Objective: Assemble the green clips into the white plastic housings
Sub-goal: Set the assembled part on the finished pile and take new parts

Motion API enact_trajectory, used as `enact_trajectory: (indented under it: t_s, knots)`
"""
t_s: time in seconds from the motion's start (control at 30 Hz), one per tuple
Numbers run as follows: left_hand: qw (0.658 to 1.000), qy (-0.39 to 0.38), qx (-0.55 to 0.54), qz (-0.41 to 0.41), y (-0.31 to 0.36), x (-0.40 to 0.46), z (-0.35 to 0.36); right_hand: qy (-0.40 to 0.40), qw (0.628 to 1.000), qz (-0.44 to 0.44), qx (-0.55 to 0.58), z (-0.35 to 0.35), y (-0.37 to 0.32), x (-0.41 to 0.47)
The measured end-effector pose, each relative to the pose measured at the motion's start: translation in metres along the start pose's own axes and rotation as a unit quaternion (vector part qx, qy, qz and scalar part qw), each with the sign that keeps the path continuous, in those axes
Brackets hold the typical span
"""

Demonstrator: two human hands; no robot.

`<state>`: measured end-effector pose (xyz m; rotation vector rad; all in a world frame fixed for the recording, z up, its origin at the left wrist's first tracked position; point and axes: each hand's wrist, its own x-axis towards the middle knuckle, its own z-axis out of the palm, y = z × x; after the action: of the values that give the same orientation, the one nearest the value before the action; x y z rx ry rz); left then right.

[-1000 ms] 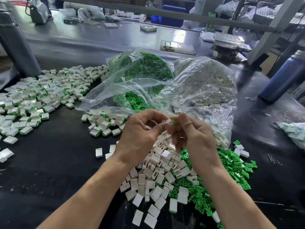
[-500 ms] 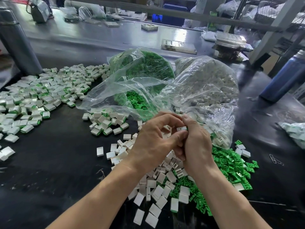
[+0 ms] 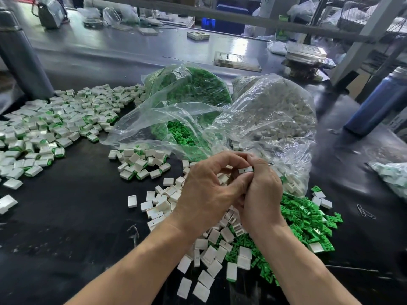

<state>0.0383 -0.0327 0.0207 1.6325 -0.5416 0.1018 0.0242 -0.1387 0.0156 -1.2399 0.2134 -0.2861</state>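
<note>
Pinching 1 white housing, left hand and right hand meet.

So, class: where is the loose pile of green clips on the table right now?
In the head view, the loose green clips lie on the black table at lower right, beside the right hand and below the clear bag of white housings.

Bare black tabletop lies open at the near left; two bulging plastic bags block the middle; loose white housings and green clips crowd the near right.
</note>
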Motion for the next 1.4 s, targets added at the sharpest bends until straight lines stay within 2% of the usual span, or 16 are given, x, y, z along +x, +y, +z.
enact_trajectory:
  t_s: [1.0,1.17,1.27,1.4]
  knots:
    - [1.0,-0.008,-0.016,0.01,-0.006,0.001,-0.001,0.024,1.0,-0.006,-0.006,0.007,-0.002,-0.004]
    - [0.999,-0.009,-0.034,-0.009,-0.007,0.004,-0.006,0.009,0.997,-0.035,-0.066,0.001,-0.007,-0.005]
    - [0.999,0.015,-0.021,-0.025,-0.011,0.006,-0.014,-0.022,0.988,-0.073,-0.133,-0.01,-0.01,-0.002]
    - [0.998,0.047,-0.019,-0.038,-0.015,0.008,-0.023,-0.057,0.979,-0.114,-0.16,-0.019,-0.015,0.004]
